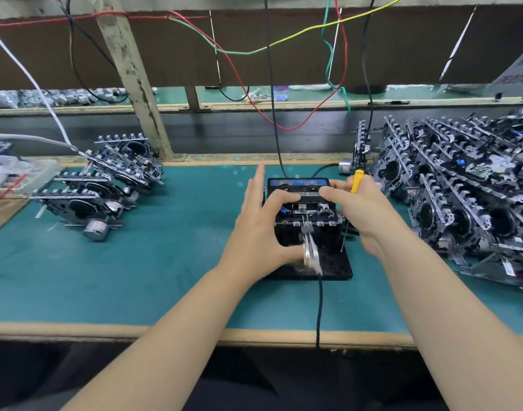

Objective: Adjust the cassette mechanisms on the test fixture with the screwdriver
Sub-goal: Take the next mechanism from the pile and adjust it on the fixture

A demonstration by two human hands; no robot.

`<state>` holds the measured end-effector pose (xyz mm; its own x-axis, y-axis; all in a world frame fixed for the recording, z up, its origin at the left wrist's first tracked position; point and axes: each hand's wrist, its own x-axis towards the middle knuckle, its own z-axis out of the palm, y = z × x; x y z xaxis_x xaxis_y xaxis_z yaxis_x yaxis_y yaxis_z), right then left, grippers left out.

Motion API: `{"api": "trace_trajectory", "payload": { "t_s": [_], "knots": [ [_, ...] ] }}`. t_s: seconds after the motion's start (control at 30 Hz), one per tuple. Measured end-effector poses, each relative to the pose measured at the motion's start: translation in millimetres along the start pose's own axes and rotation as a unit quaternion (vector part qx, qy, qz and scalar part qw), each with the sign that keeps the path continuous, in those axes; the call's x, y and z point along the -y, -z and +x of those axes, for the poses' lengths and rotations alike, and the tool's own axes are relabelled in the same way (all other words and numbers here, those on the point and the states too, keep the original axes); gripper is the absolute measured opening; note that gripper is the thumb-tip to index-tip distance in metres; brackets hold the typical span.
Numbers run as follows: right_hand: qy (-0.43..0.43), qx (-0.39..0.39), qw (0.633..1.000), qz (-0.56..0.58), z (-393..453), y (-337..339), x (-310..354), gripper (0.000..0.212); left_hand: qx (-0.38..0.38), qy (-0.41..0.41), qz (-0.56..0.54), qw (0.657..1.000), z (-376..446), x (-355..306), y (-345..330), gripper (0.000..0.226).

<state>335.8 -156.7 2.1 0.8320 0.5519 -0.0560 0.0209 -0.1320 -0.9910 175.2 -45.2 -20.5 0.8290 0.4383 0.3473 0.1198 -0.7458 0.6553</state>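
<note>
the black test fixture (310, 262) sits on the green-matted tabletop (165, 262), its flat base plate toward the person. a black cassette mechanism with a blue-labelled cassette (301, 203) is seated on top of the fixture. the left hand (260, 229) clamps the mechanism's left side, thumb at the fixture's front, one finger curled over the cassette, the others raised straight. the right hand (361, 209) grips the yellow-handled screwdriver (356, 180) at the fixture's right, its forefinger lying across the cassette. a small stack of metal cassette mechanisms (106, 185) lies left of the fixture; a large heap of mechanisms (462, 191) lies right of it. a black cable (319, 307) runs from the fixture's front.
</note>
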Motion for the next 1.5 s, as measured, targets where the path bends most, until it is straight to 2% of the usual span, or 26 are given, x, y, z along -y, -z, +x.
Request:
{"api": "trace_trajectory", "payload": {
  "t_s": [0.13, 0.37, 0.63, 0.8, 0.9, 0.97, 1.07, 1.17, 1.27, 1.4, 1.5],
  "knots": [
    [0.003, 0.001, 1.000, -0.006, -3.5, -0.3, 1.4, 0.031, -0.043, 0.004, -0.077, 0.996, -1.7, 5.4, -11.2, 0.069],
    [-0.017, -0.005, 1.000, 0.004, -16.5, 0.6, -2.6, 0.028, -0.079, -0.028, -0.100, 0.991, -9.8, 14.6, -19.5, 0.067],
    [0.035, -0.046, 0.991, -0.118, -20.7, 0.8, 5.5, 0.029, -0.073, -0.019, -0.109, 0.991, -0.3, 12.7, -13.6, 0.064],
    [0.128, -0.088, 0.976, -0.154, -27.3, 5.3, 15.5, 0.014, -0.086, -0.010, -0.121, 0.989, -3.5, 10.0, -16.7, 0.062],
    [0.187, -0.044, 0.968, -0.163, -36.9, 9.0, 36.1, 0.016, -0.090, 0.001, -0.115, 0.989, -4.3, 13.1, -18.5, 0.063],
    [0.249, -0.026, 0.950, -0.189, -45.5, 11.0, 50.3, 0.013, -0.093, -0.001, -0.113, 0.989, -4.2, 15.4, -19.6, 0.064],
    [0.324, -0.076, 0.931, -0.151, -56.5, 9.9, 68.0, 0.010, -0.100, -0.006, -0.110, 0.989, -3.9, 17.4, -21.7, 0.064],
    [0.321, -0.055, 0.939, -0.109, -59.0, 3.5, 72.9, 0.012, -0.105, -0.009, -0.111, 0.988, -3.5, 19.3, -22.6, 0.064],
    [0.305, -0.030, 0.937, -0.168, -54.4, -0.3, 65.0, 0.015, -0.107, -0.013, -0.114, 0.988, -3.0, 18.9, -22.8, 0.063],
    [0.328, -0.050, 0.928, -0.171, -56.2, 1.2, 61.4, 0.017, -0.104, -0.019, -0.111, 0.988, -2.7, 23.0, -23.1, 0.064],
    [0.355, -0.094, 0.925, -0.099, -60.0, 6.3, 57.8, 0.015, -0.101, -0.032, -0.109, 0.988, -1.8, 27.9, -23.7, 0.068]
  ]
}}
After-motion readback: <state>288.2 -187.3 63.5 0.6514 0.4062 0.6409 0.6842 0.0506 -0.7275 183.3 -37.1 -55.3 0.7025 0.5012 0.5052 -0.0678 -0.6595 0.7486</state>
